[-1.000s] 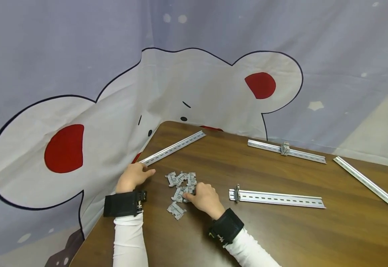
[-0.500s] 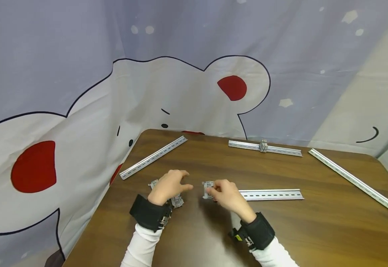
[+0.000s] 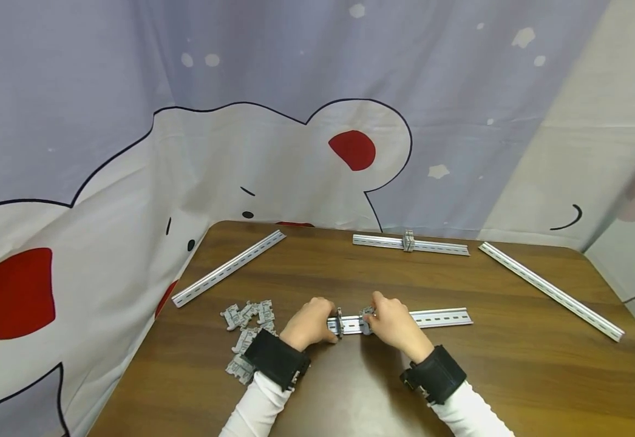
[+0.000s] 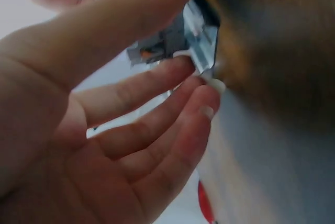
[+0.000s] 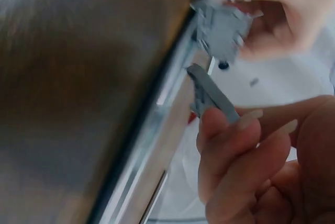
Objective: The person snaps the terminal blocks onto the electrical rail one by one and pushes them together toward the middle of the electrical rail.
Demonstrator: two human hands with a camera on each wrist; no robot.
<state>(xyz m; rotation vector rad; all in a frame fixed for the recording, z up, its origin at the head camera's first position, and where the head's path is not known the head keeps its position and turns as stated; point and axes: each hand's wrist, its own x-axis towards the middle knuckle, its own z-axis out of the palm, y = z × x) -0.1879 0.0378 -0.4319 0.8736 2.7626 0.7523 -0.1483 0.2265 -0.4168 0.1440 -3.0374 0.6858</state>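
Note:
In the head view a slotted metal DIN rail (image 3: 442, 318) lies across the middle of the table. My left hand (image 3: 309, 323) grips its left end, thumb on one side and fingers on the other. Beside those fingers a grey terminal block (image 3: 340, 323) sits upright on the rail. My right hand (image 3: 396, 323) pinches another grey terminal block (image 5: 212, 94) at the rail, a short gap to the right of the seated one. In the left wrist view the rail end (image 4: 203, 43) shows between the left thumb and fingertips.
A loose pile of grey terminal blocks (image 3: 265, 311) lies left of my left hand, partly hidden by its wristband. Further rails lie around: one at left (image 3: 229, 268), one at right (image 3: 549, 290), and a back rail (image 3: 438, 246) carrying blocks (image 3: 408, 241).
My right hand has taken a terminal block from the pile and carried it right to the rail. The left hand has moved right, over the pile, and now grips the rail's end. The head view has shifted right.

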